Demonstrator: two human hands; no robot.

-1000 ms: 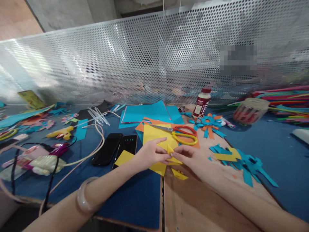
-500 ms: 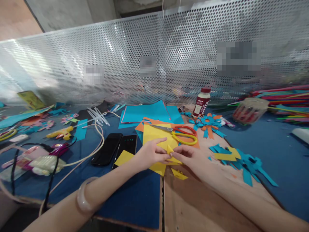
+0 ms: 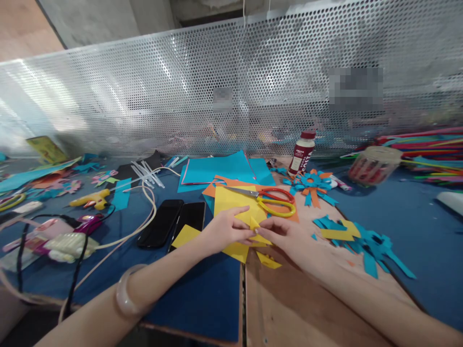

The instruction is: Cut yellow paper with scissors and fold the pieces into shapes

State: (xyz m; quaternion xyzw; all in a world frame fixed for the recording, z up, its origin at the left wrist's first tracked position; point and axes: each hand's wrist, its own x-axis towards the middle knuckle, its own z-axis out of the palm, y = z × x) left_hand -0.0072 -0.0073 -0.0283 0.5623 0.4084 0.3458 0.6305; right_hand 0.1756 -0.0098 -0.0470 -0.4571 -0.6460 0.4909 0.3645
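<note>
Little has moved since the earlier frames: both hands keep their places, and only the lit digits on the right of two black smartphones [image 3: 191, 217] have gone dark. Left hand [image 3: 226, 230], with a pale translucent bangle [image 3: 125, 291] on its wrist, and right hand [image 3: 285, 233] meet at the centre of the worktop, the fingertips of each closed in a pinch on one small folded piece of yellow paper [image 3: 255, 225]. This piece is held just above a larger flat yellow paper sheet [image 3: 231, 200], which lies across the seam between the dark blue table mat [image 3: 202, 299] and the bare wooden board [image 3: 289, 308]. Scissors with red and yellow loop handles [image 3: 275, 201] rest on the sheet's far edge, just beyond the fingers. Behind them lie bright blue paper sheets [image 3: 217, 168]. To the right stand a white bottle with a red cap [image 3: 302, 153] and a blue and orange paper flower [image 3: 313, 183]; blue and yellow paper offcuts [image 3: 347, 236] lie nearer the right forearm. A yellow glue gun [image 3: 92, 197] lies well to the left. A perforated metal screen [image 3: 144, 96] closes the far side.
</note>
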